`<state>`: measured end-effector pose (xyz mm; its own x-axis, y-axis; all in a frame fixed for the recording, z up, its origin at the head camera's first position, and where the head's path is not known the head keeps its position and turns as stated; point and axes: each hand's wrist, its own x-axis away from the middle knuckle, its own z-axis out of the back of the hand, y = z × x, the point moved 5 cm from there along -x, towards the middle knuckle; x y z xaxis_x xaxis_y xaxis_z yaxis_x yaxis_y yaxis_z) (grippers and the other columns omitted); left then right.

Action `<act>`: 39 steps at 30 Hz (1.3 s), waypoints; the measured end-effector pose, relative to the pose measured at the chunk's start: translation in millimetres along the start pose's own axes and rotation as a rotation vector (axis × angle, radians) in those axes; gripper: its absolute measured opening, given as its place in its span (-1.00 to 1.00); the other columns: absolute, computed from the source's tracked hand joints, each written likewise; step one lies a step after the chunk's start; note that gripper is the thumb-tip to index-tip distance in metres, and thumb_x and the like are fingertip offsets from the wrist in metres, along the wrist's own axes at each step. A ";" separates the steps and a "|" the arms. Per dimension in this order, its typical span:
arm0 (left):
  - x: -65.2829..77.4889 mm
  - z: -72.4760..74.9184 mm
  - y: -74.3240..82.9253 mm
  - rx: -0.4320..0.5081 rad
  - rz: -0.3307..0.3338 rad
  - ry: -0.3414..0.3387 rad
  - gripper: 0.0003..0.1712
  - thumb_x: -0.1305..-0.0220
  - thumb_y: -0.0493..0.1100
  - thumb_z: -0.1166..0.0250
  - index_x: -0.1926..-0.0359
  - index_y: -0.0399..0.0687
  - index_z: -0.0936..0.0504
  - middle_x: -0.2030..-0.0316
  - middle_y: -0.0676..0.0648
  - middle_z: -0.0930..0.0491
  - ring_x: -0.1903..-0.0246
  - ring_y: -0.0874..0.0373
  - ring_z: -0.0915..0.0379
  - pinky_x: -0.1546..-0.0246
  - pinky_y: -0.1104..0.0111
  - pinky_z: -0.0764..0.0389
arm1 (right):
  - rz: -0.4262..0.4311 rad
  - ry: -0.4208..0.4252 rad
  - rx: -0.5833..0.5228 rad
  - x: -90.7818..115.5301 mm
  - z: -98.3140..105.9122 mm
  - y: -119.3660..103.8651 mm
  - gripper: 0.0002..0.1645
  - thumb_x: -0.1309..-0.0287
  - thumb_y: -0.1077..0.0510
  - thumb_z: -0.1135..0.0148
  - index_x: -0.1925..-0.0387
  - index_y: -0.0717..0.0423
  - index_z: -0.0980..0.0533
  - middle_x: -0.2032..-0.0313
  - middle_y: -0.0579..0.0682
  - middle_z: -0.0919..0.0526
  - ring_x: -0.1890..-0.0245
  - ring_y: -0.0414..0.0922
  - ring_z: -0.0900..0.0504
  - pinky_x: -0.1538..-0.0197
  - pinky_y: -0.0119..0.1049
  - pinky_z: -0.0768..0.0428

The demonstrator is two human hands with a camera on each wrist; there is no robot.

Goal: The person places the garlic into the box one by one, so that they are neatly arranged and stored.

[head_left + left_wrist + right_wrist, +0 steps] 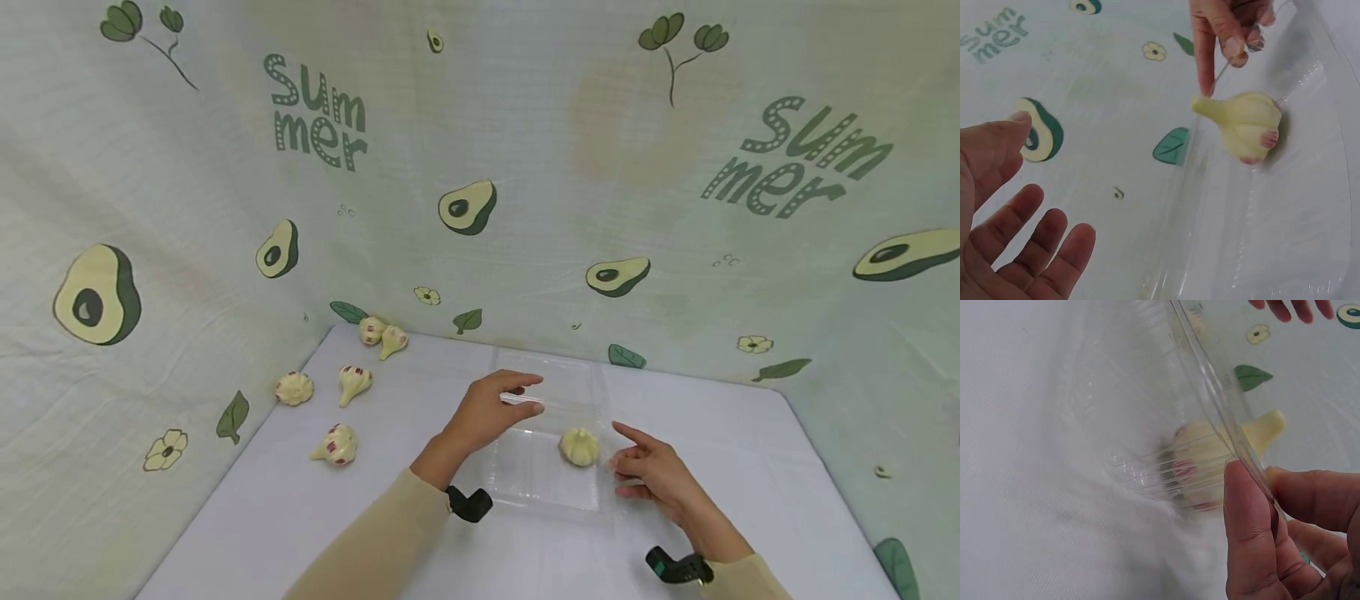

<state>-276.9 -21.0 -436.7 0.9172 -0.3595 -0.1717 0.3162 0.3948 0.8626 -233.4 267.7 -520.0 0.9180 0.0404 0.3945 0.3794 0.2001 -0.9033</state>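
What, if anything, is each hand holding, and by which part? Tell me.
The right hand pinches the clear plastic container by its side rim, between thumb and fingers; the left hand holds nothing.

Head view: bright, even, diffuse light, direction not readable; backdrop cloth (525,125) low in contrast; printed avocado (911,254) at right edge stretched, as by a wide lens; desk (705,425) pale, with faint soft shadows; thin white glare lines on clear container (525,475), lower centre, its edges hard to make out. Left wrist view: hazy, slightly soft; grey shadow just right of garlic bulb (1247,125); pinpoint glints at upper right and lower right. Right wrist view: greyer; bulb blurred through ribbed plastic, mid-frame; sparkles to its left; fingers (1250,537) at lower right crisper
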 end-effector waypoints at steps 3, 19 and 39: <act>9.1 19.2 -4.4 -0.015 -0.006 0.030 -0.48 -0.38 0.05 -0.47 -0.34 0.25 -0.66 -0.27 0.13 -0.62 -0.19 0.13 -0.57 -0.12 0.26 -0.70 | -0.002 0.010 0.001 0.1 0.5 -0.1 -0.07 -0.35 0.35 -0.29 -0.65 0.12 -0.13 0.17 0.02 -0.61 0.24 -0.10 -0.64 0.26 -0.19 -0.79; 71.5 130.4 -54.7 -0.070 0.040 0.166 -0.44 -0.37 0.01 -0.48 -0.36 0.19 -0.63 -0.34 0.07 -0.56 -0.24 0.04 -0.46 -0.20 -0.05 -0.60 | -0.014 0.041 0.011 -0.2 1.4 4.4 -0.07 -0.33 0.37 -0.29 -0.64 0.11 -0.16 0.18 0.03 -0.62 0.25 -0.09 -0.64 0.26 -0.16 -0.79; 152.7 198.2 -155.4 -0.187 0.294 0.151 -0.10 -0.32 0.09 -0.51 -0.55 0.01 -0.32 -0.42 -0.26 -0.29 -0.38 -0.21 -0.18 -0.24 -0.11 -0.35 | -0.031 0.061 0.000 -0.3 0.9 1.3 -0.08 -0.30 0.39 -0.30 -0.62 0.11 -0.19 0.20 0.03 -0.61 0.27 -0.09 -0.64 0.27 -0.17 -0.79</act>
<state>-234.0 -304.9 -502.7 0.9964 -0.0847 -0.0101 0.0603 0.6153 0.7860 -233.2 268.8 -521.1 0.9113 -0.0257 0.4110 0.4075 0.2001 -0.8910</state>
